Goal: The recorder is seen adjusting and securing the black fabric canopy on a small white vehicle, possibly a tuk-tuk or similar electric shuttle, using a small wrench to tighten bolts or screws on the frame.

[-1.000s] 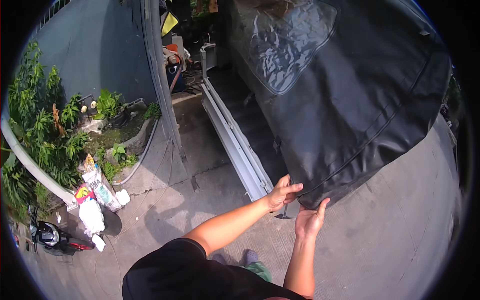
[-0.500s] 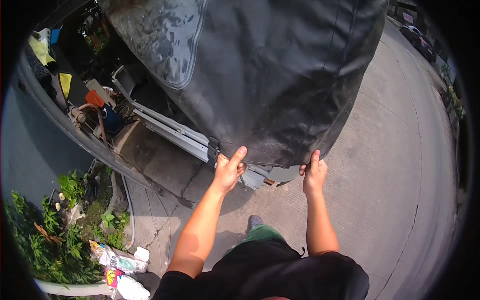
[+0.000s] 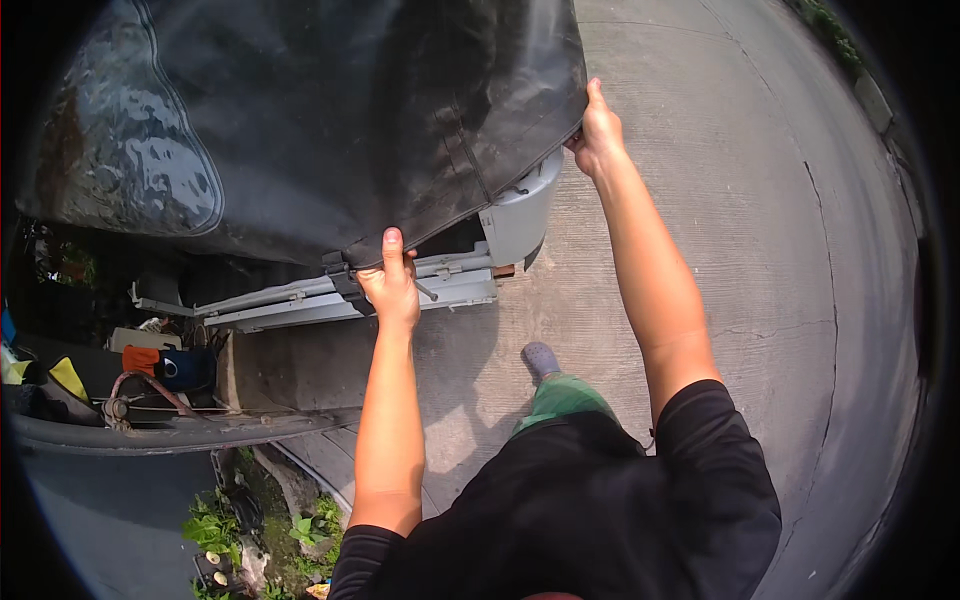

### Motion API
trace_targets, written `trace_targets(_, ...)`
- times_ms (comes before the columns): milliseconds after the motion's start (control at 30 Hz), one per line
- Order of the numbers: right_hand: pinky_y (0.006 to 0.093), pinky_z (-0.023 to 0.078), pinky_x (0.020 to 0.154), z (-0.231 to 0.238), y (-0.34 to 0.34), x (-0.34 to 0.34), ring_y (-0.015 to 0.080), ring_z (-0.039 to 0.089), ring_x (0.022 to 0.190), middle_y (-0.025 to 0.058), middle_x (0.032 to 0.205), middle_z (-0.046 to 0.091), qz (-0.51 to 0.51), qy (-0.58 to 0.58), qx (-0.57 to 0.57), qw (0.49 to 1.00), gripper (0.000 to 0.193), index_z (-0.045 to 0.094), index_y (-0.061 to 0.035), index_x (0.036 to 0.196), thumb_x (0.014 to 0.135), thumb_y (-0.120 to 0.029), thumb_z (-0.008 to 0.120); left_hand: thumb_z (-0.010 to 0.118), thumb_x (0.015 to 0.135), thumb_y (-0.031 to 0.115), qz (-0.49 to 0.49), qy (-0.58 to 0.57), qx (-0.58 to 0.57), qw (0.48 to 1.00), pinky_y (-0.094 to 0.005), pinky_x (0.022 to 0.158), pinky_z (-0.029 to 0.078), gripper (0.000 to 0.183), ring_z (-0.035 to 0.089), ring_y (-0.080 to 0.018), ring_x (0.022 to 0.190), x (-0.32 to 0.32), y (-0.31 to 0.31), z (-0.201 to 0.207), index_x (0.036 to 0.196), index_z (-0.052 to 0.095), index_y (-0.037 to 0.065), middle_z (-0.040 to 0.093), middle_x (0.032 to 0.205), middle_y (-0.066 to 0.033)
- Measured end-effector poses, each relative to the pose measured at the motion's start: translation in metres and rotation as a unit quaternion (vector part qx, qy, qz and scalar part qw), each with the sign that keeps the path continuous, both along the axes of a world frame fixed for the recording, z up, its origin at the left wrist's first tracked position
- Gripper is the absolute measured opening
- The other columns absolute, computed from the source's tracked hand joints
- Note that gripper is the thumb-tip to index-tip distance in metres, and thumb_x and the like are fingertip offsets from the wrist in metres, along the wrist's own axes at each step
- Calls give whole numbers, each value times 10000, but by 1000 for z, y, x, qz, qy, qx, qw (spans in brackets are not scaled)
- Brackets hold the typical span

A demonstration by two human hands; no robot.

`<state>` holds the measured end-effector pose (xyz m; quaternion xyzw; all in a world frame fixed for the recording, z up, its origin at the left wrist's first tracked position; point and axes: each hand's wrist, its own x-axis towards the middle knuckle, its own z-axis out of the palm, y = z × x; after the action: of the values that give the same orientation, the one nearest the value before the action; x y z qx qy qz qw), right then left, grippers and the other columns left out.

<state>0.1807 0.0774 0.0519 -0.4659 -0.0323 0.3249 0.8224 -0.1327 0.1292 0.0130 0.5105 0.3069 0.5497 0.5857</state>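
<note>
A large black vinyl cover [image 3: 340,120] with a clear plastic window [image 3: 150,150] hangs over the back of a white vehicle body [image 3: 525,210]. My left hand [image 3: 393,285] grips its lower hem, thumb on top, beside a black buckle strap [image 3: 345,280]. Farther right and higher, my right hand [image 3: 598,130] holds the cover's right edge with the thumb up; its fingertips are partly hidden behind the material. Below the hem, white metal rails [image 3: 350,300] run leftward from the vehicle.
At the left stand an orange-and-blue container [image 3: 180,367] and a curved rusty pipe [image 3: 150,385] behind a dark curved ledge [image 3: 180,432]. Green plants [image 3: 215,525] grow at the lower left. Concrete paving [image 3: 740,270] stretches along the right, and my shoe [image 3: 540,358] rests on it.
My right hand has moved up and outward along the cover's edge, farther from my left hand. The view has turned, and more of the white vehicle body shows under the hem.
</note>
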Motion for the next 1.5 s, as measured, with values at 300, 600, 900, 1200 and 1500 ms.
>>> trace_targets(300,358,448,580,-47,22,15,159,551,652,97,716,637,-116,-297,-226,920,556,648,26,766,1020,-463,571,571,1011,493,-242,-251,-187,919,-227,416,260,401,261,-69,444,11,-33,22,919,632,107,700,959,2)
trace_targets(600,303,407,565,-63,30,9,97,448,590,2,616,559,-88,-285,-160,941,545,660,-5,725,1023,-454,580,670,981,392,-228,-62,-91,967,-223,417,225,374,239,-46,474,61,3,-14,795,441,162,354,658,74)
trace_targets(900,292,376,527,-29,54,55,102,513,608,17,772,626,95,-16,16,995,510,639,-42,925,1002,-540,562,630,1021,214,-210,-15,-66,975,-231,415,225,81,215,-53,454,62,-3,-15,988,634,141,490,698,88)
trace_targets(1200,413,567,795,-62,117,99,256,695,864,183,1004,719,74,-17,19,997,529,659,95,1140,1049,-412,537,661,999,257,-221,13,-52,974,-221,415,247,351,234,-46,458,35,-33,-6,1282,552,81,659,1084,12)
trace_targets(1500,367,502,712,-46,121,83,177,624,706,114,768,702,33,-213,-171,961,469,734,43,906,1016,-386,579,700,970,270,-237,-2,-52,970,-230,397,242,414,238,-46,444,33,-53,-5,1279,521,62,630,974,26)
